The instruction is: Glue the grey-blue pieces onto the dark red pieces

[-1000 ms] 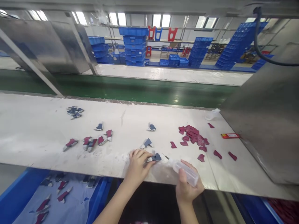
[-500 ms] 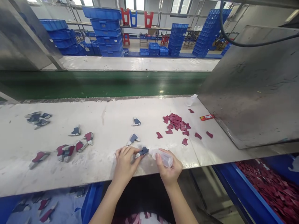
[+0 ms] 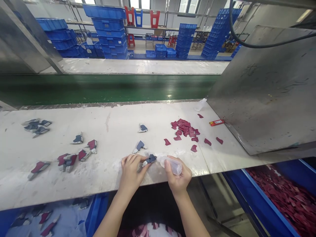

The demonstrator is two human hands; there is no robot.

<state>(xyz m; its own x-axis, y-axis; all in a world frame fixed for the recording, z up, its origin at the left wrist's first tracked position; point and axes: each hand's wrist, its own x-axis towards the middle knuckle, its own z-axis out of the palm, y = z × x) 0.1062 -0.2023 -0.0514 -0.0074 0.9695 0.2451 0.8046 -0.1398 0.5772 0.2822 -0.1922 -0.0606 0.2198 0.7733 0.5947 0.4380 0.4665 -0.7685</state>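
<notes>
Between its thumb and fingers, my left hand (image 3: 132, 169) pinches a small dark blue and white molded piece (image 3: 150, 158) just above the table's front part. My right hand (image 3: 181, 177) is wrapped round a clear squeeze bottle (image 3: 174, 166), tilted on its side. The bottle's nozzle points left and meets, or nearly meets, the blue piece; whether it touches I cannot tell. Just beyond my left hand lies a similar blue and white piece (image 3: 140, 146), with another blue piece (image 3: 142, 128) farther back. A pile of dark red flat pieces (image 3: 185, 127) lies beyond my right hand.
Finished-looking red-topped pieces (image 3: 66, 161) and blue ones (image 3: 37, 126) lie on the left of the white table (image 3: 118, 121). A red and yellow packet (image 3: 216, 122) lies by a metal panel (image 3: 266, 89). Blue bins (image 3: 274, 204) flank me below. A green belt (image 3: 111, 87) runs behind.
The view has shifted slightly. Both hands keep nearly the same pose, with the bottle nozzle still at the blue piece.
</notes>
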